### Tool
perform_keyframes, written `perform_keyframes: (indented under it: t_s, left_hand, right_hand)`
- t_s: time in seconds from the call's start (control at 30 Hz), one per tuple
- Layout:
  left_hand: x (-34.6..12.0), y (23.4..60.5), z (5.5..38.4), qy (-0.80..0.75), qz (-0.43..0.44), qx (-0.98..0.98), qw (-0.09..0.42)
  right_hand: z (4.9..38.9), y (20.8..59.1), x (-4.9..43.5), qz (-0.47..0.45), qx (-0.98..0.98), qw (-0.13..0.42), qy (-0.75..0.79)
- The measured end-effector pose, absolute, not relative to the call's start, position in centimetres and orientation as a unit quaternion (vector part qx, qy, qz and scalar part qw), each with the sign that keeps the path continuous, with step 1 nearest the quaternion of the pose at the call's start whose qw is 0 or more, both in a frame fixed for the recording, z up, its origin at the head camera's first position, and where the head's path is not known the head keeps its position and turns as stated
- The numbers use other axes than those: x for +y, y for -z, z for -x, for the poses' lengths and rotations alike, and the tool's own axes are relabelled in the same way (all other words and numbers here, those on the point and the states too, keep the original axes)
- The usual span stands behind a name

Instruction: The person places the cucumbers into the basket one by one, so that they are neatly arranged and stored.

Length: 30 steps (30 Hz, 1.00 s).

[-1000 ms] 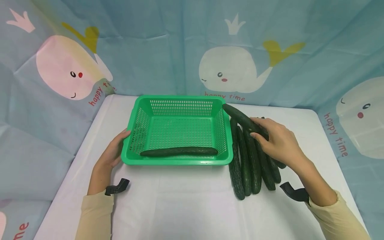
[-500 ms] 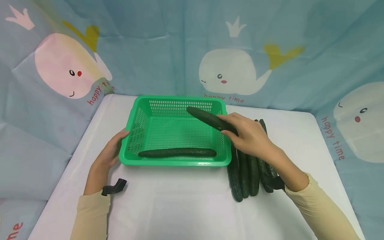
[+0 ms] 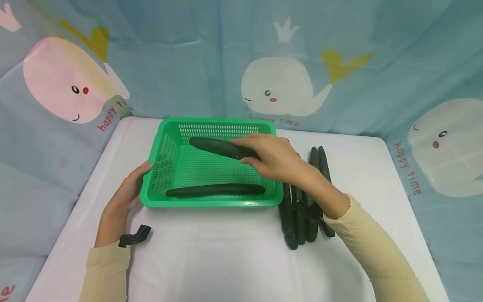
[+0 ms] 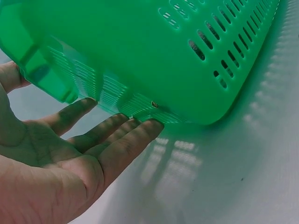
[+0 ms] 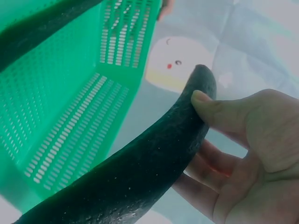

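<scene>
My right hand [image 3: 275, 159] pinches a dark green cucumber [image 3: 216, 147] near one end, with the thumb on one side and the fingers on the other. That cucumber slants over the green plastic basket [image 3: 211, 204], its free end toward the back left. Along the basket's near wall lies another cucumber [image 3: 215, 190]. At the basket's left side, my left hand [image 3: 126, 191] holds the rim. In the left wrist view, the thumb is at the rim and the fingertips [image 4: 152, 125] touch the slotted outer wall from below.
Several more cucumbers [image 3: 288, 226] lie side by side on the white-covered table [image 3: 226, 260] right of the basket, partly hidden under my right forearm. A blue curtain [image 3: 166, 75] with whale prints hangs behind the table.
My right hand has carried the cucumber left from above the pile to over the basket. My left hand keeps its hold on the basket. The whole head view has shifted slightly.
</scene>
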<state>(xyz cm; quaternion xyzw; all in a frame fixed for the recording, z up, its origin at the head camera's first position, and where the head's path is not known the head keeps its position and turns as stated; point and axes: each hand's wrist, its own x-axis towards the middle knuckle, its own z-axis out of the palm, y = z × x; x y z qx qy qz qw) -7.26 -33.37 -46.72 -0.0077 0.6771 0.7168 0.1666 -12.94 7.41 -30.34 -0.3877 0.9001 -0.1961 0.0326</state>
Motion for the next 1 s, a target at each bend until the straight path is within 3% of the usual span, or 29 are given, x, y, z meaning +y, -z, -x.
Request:
perform_keyframes:
  t_s: [1.0]
  left_hand:
    - [-33.5, 46.9, 6.9, -0.735, 0.005, 0.655, 0.172]
  right_hand:
    - [14.6, 32.1, -1.8, 0.444, 0.879, 0.112, 0.132]
